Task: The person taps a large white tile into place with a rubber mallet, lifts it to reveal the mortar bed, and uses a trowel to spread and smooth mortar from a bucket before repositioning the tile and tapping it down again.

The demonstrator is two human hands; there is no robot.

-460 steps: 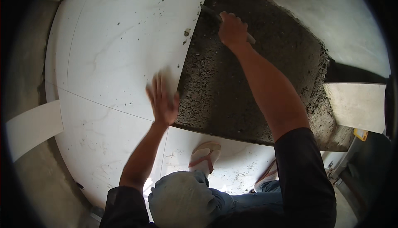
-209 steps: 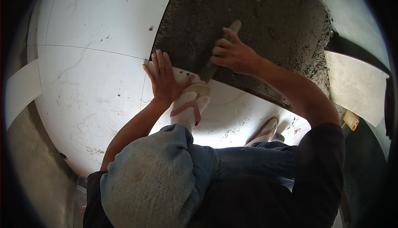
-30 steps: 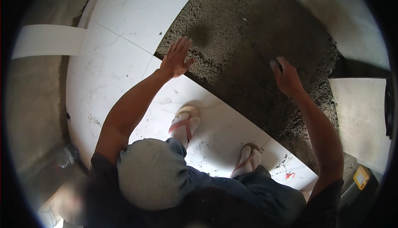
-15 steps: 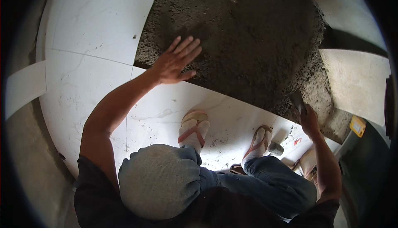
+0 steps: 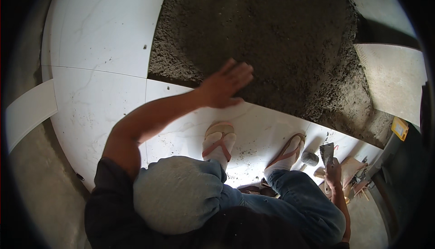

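Two hands in play, left hand (image 5: 225, 85) and right hand (image 5: 333, 173)! One flat-bladed tool (image 5: 327, 153) in the right grip, one grey rounded block (image 5: 310, 159) just left of it, two sandals (image 5: 213, 148) further left, one mortar bed (image 5: 272, 45) beyond the left fingers (image 5: 244, 69)!

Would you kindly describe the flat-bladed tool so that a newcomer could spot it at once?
Find the large dark mortar patch and follow its lower edge rightward along the white tiles. Below that edge, past the right sandal, the person's right hand grips the flat-bladed tool. Unlike the rounded grey block just left of it, it has a flat, squared-off blade.
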